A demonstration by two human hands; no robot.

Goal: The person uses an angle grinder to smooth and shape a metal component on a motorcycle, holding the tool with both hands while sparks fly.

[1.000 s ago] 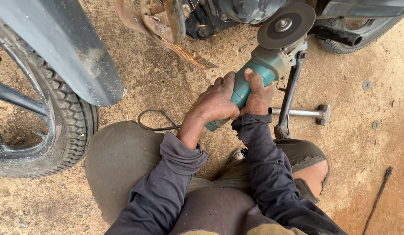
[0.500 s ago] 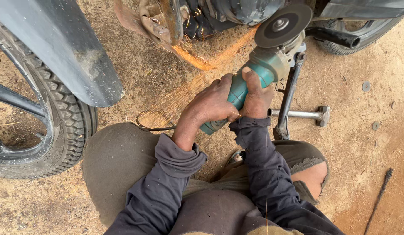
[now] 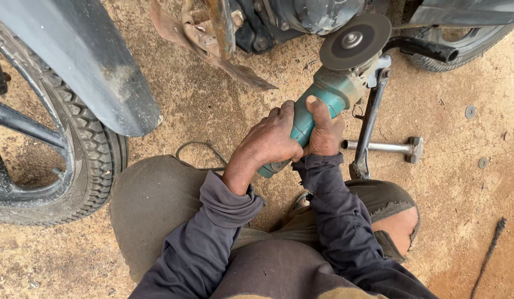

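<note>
Packed reddish-brown dirt ground (image 3: pixel 462 221) fills the frame, open toward the lower right. Near the bottom, the crouching person's knees frame both arms. At centre, the left hand (image 3: pixel 271 141) and right hand (image 3: pixel 325 130) each wrap a closed grip around the teal angle grinder (image 3: pixel 318 105), angled toward the upper right. Its grey disc (image 3: pixel 354 41) sits beside the kickstand (image 3: pixel 370 119). A front tyre (image 3: pixel 96 160) bounds the left edge.

Motorbike parts on a sandy dirt floor

A treaded tyre (image 3: pixel 99 160) under a dark mudguard (image 3: pixel 85 61) at left; a kickstand (image 3: pixel 368 133) and metal wrench (image 3: pixel 387 147) right of centre; a thin rod (image 3: pixel 488 254) near right; two washers (image 3: pixel 471 112) far right.
</note>
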